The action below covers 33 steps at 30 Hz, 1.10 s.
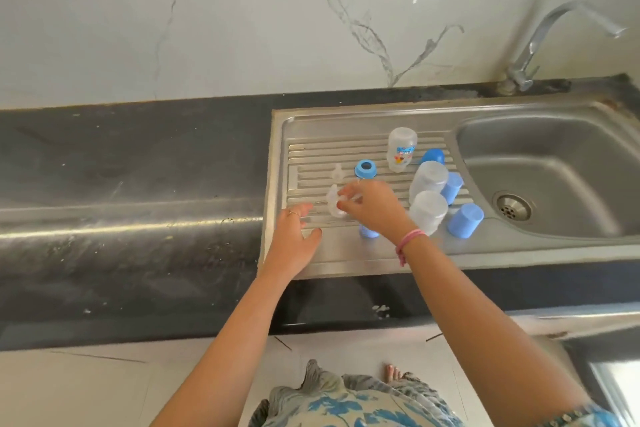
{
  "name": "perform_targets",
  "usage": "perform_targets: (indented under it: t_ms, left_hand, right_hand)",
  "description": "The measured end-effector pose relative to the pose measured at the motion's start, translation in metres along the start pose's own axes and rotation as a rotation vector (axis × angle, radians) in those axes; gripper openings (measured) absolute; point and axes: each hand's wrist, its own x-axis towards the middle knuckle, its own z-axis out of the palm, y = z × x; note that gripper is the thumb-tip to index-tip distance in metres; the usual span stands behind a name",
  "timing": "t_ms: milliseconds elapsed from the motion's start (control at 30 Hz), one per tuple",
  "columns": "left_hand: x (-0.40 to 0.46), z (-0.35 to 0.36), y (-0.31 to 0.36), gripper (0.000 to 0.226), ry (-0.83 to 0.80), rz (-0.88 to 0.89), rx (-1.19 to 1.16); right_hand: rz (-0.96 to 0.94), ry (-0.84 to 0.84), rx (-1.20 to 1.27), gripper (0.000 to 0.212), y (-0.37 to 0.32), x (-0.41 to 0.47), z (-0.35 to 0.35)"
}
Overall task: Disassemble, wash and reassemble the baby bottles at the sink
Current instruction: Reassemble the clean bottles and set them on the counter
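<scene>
Here, clear nipple (334, 204) btwn hands, at right hand's (372, 206) fingertips.

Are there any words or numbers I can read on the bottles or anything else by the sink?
Printed bottle on the draining board: it has a blue and red label with a small picture, but the letters are too blurred to read.
The other clear bottles, blue caps, blue ring and tap: no writing shows.
</scene>
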Motion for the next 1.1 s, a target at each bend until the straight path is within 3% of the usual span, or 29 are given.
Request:
perform_targets:
  t_ms: [133,300,467,633,833,967,1033,1100]
  left_hand:
    - [0.004,0.011,0.009,0.043,-0.048,0.021,-0.001]
    - [0.009,0.033,0.025,0.042,-0.142,0.111,0.109]
    - [0.015,0.059,0.039,0.054,-0.155,0.177,0.243]
    - [0.025,0.083,0.038,0.059,-0.057,0.212,0.471]
    - [0.029,0.09,0.036,0.042,-0.042,0.253,0.559]
    - [0.025,0.069,0.06,0.023,-0.002,0.121,0.123]
    - [0.02,0.052,0.083,0.01,-0.014,-0.059,-0.287]
    - [0.016,0.036,0.102,0.014,-0.089,-0.294,-0.8]
  right_hand:
    - [0.056,0.163,0.302,0.01,0.001,-0.014,-0.043]
    - [0.107,0.188,0.766,0.006,0.011,-0.018,-0.074]
    - [0.112,0.151,0.885,0.01,0.016,-0.024,-0.085]
    - [0.102,0.18,0.995,0.032,0.024,-0.031,-0.086]
    - [0.137,0.175,1.061,0.037,0.032,-0.036,-0.086]
    - [0.144,0.16,1.079,0.028,0.036,-0.039,-0.088]
    - [0.126,0.134,1.125,0.02,0.036,-0.04,-0.09]
    - [0.099,0.084,1.14,0.014,0.035,-0.041,-0.092]
